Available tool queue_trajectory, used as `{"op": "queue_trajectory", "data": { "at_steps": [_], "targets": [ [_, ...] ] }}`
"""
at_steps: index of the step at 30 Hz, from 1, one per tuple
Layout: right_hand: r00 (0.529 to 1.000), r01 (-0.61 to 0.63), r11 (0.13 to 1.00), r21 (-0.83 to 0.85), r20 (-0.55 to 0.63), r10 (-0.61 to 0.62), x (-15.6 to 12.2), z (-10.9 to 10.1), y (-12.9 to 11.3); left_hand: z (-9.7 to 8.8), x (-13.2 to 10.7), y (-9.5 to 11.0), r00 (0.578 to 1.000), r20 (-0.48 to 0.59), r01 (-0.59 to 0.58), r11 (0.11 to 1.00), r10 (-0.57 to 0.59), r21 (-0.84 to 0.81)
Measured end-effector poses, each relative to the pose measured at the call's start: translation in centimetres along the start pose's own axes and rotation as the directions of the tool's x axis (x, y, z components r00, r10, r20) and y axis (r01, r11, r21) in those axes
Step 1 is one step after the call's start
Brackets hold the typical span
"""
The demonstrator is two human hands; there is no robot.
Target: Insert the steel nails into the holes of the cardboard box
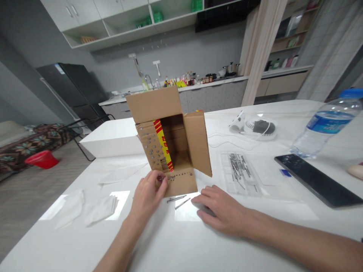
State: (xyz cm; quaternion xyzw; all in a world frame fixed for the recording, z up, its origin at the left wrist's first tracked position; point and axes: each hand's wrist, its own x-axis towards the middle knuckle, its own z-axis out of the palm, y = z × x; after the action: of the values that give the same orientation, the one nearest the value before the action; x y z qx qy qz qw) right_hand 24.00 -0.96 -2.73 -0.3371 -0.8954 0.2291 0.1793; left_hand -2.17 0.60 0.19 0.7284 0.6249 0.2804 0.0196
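Observation:
An open cardboard box stands on the table with its flaps spread. Grey nail heads dot its left flap. Across the lower flap runs a row of small dark spots, with several small metal bits at its left end. My left hand is at that end, thumb and fingertips pinched on what looks like a nail, mostly hidden by the fingers. My right hand rests on the table, holding nothing, thumb apart from the fingers. Loose nails lie between my hands, just left of its fingertips.
Right of the box, a clear plastic case holds several nails. Beyond it are a black phone, a water bottle and a white cabled device. White tissues lie at the left. A white box stands behind.

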Motion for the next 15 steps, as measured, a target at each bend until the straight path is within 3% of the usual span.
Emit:
{"op": "queue_trajectory", "data": {
  "at_steps": [15],
  "targets": [
    [1.000, 0.003, 1.000, -0.012, -0.015, -0.003, 0.05, 0.19, 0.10, 0.43, -0.26, 0.18, 0.983, -0.103, -0.164, 0.978, 0.152, -0.129]
  ]
}}
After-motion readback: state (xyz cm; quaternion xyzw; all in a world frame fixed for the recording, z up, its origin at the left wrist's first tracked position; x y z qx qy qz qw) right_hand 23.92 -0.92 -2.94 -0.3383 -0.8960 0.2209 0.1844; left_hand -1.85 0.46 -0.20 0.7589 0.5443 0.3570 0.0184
